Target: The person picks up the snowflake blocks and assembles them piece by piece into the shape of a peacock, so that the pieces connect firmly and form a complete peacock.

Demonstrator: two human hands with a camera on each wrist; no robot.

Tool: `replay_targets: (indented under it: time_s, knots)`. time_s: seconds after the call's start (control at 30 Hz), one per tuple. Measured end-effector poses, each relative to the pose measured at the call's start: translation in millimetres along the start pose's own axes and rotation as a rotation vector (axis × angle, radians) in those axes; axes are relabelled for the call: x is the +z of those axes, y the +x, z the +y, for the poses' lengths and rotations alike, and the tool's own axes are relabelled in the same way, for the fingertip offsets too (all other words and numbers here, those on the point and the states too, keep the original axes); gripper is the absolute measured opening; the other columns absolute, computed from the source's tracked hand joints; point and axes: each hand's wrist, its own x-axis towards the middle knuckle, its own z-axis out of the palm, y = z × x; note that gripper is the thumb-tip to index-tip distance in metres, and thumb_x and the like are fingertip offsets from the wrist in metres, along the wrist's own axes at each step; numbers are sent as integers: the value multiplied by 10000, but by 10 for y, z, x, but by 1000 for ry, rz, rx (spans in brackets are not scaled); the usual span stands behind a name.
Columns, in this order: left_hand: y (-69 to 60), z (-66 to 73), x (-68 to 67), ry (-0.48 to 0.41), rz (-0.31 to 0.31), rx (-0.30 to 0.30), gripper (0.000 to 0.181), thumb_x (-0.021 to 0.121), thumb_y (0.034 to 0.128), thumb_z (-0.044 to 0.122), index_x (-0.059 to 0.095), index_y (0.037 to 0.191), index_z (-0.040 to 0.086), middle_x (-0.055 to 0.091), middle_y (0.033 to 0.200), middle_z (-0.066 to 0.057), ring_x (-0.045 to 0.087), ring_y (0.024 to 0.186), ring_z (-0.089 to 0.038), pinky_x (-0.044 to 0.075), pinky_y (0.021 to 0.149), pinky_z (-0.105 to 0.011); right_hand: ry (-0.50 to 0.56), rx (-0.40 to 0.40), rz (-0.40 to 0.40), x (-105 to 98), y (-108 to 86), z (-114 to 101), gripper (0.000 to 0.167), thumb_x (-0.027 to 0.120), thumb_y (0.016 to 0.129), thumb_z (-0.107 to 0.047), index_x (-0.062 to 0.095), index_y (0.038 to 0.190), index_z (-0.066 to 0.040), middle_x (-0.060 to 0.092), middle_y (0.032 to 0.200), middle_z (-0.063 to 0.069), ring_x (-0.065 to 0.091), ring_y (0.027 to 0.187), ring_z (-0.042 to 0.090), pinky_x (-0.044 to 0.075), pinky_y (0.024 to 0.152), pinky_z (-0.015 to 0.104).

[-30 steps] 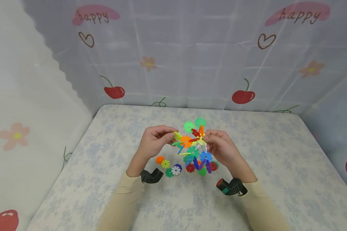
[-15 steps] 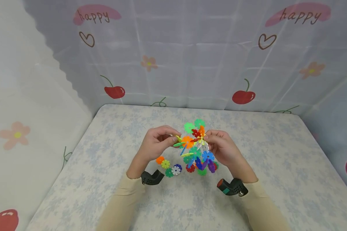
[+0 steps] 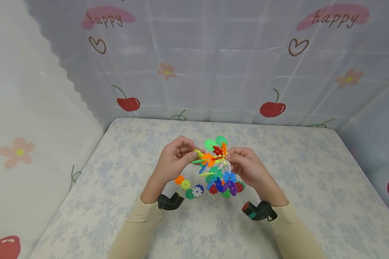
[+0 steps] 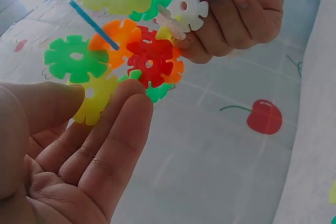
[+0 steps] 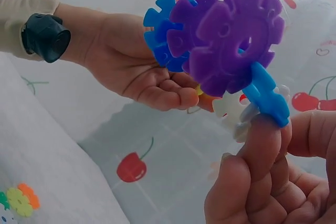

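Lengthwise, the disc cluster (image 3: 215, 171) slants, purple end (image 3: 232, 188) nearest.

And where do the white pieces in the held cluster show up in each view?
Head: white pieces slightly right of centre, below mid-height.
Left wrist: white pieces near the top, slightly right of centre.
Right wrist: white pieces right of centre, around mid-height, partly hidden.
Shared landmark: the right hand, close to them in all three views.

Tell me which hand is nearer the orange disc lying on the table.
Left. In the head view, the left hand is just above the orange disc; the right hand is farther off, rightward beyond the joined discs.
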Motion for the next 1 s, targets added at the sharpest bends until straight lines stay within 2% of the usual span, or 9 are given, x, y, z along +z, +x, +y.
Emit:
replay_targets:
  time_s: [0.13, 0.27, 0.37, 0.47, 0.6, 0.73, 0.83, 0.93, 1.0]
  knots:
    - [-7, 11, 11, -16, 38, 16, 98, 568, 958, -113, 604, 1049, -111, 688, 1063, -363, 770, 872, -152, 634, 835, -358, -21, 1, 29, 12, -2, 0, 378, 465, 1007, -15, 663, 746, -204, 529, 596, -104, 420, 518, 96, 232, 544, 370]
    - [-12, 24, 53, 71, 92, 56, 128, 587, 956, -97, 672, 1052, -91, 721, 1025, -294, 761, 857, -124, 631, 831, -325, -34, -4, 68, 20, -9, 3, 371, 471, 1011, -20, 667, 755, -203, 527, 602, -102, 459, 547, 70, 351, 527, 249]
    - [-12, 26, 81, 151, 117, 100, 169, 594, 963, -80, 714, 1082, -77, 742, 1011, -250, 768, 861, -196, 628, 831, -311, -33, -6, 86, 28, -13, 6, 366, 471, 1016, -23, 666, 763, -201, 538, 612, -101, 465, 565, 67, 422, 564, 200]
    - [-14, 39, 95, 205, 119, 136, 209, 597, 962, -78, 722, 1130, -89, 746, 1061, -250, 757, 860, -276, 629, 801, -303, -24, -3, 91, 37, -11, 9, 362, 472, 1019, -26, 667, 769, -200, 564, 621, -104, 444, 563, 82, 424, 570, 205]
    - [-23, 58, 103, 259, 104, 161, 253, 590, 955, -75, 707, 1178, -100, 730, 1152, -260, 736, 863, -290, 613, 727, -271, -17, 4, 104, 47, -10, 8, 357, 479, 1021, -33, 669, 770, -200, 578, 626, -108, 441, 566, 85, 429, 574, 202]
    - [-33, 91, 103, 262, 98, 133, 312, 511, 969, -73, 683, 1229, -95, 726, 1181, -251, 752, 886, -299, 546, 604, -232, -13, -1, 102, 47, -11, 6, 358, 476, 1024, -35, 666, 767, -196, 575, 624, -106, 453, 568, 78, 447, 578, 187]
    - [-32, 114, 102, 210, 110, 87, 332, 462, 987, -76, 657, 1255, -94, 726, 1173, -255, 761, 897, -315, 602, 697, -237, -13, -5, 88, 51, -10, 5, 357, 475, 1024, -35, 661, 764, -193, 576, 626, -106, 438, 565, 94, 439, 577, 200]
    - [-27, 116, 107, 140, 140, 51, 264, 487, 999, -76, 658, 1199, -96, 727, 1133, -268, 766, 883, -268, 628, 854, -330, -23, -10, 79, 57, -10, 10, 351, 477, 1019, -32, 661, 768, -195, 582, 630, -109, 436, 567, 106, 426, 571, 223]
    - [-23, 109, 112, 111, 160, 36, 212, 530, 993, -69, 676, 1143, -97, 729, 1097, -273, 761, 863, -212, 629, 850, -333, -24, -12, 79, 60, -13, 12, 352, 476, 1017, -27, 663, 774, -198, 589, 632, -112, 445, 571, 103, 425, 572, 227]
